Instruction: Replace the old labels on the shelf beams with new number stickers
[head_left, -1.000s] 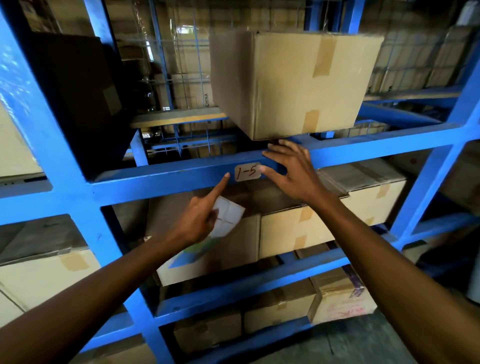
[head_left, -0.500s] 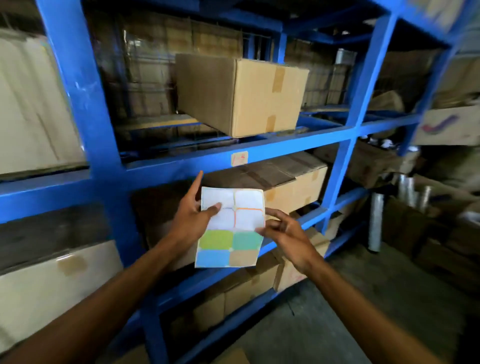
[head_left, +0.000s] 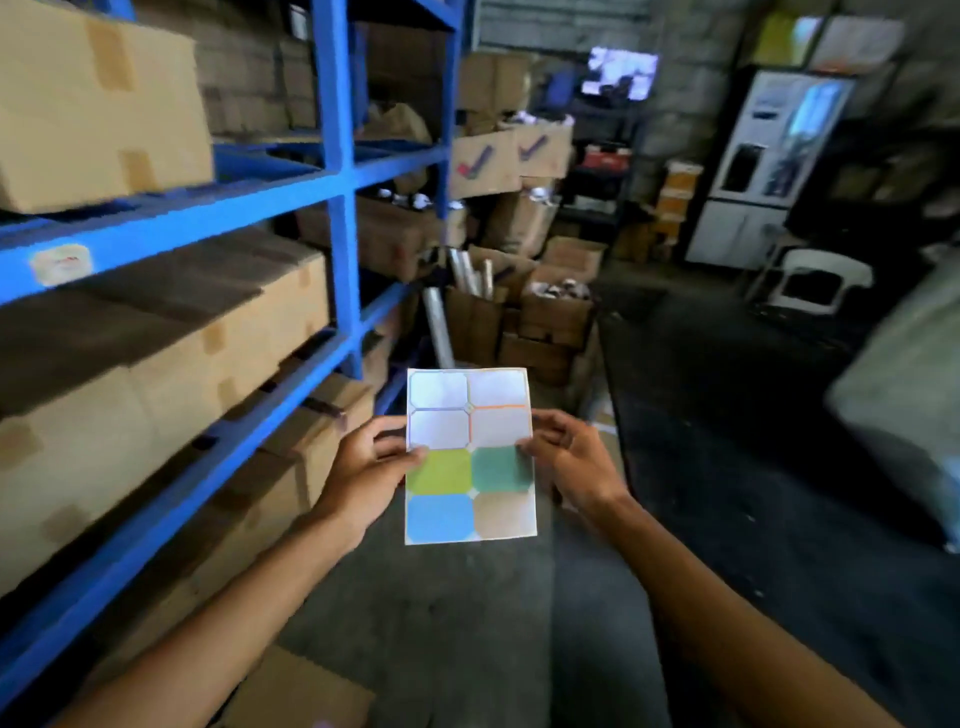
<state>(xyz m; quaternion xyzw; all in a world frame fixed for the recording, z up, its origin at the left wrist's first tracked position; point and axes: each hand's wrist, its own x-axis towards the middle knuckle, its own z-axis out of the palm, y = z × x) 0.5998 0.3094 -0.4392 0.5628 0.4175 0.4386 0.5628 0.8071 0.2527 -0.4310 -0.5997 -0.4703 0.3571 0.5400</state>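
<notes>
Shifted since 0.5 s ago: view swung right, rack now at left edge, aisle w/ stacked cartons ahead; right hand (head_left: 574, 465), then just reaching the sheet's right edge, now grips it. Sticker sheet (head_left: 470, 457): white backing, portrait, held upright in mid-air over the floor, centre frame, well apart from the rack. 8 label slots in 2 cols x 4 rows, cut corners; top 4 slots blank/white, orange outline around upper-right pair's shared edges; lower 4 still filled: yellow-green, teal, light blue, tan. Left hand (head_left: 363, 475): thumb on sheet face at left edge, fingers behind, pinching it. Right hand: thumb on face at right edge near teal label, fingers curled behind, also pinching. Shelf beam (head_left: 171, 223): blue, slants up to the right; pale label (head_left: 61, 264) stuck on its front near left, text blurred, unreadable. Cardboard box (head_left: 93, 104) above beam; more boxes on lower levels. Blue upright (head_left: 340, 197) right of boxes.
</notes>
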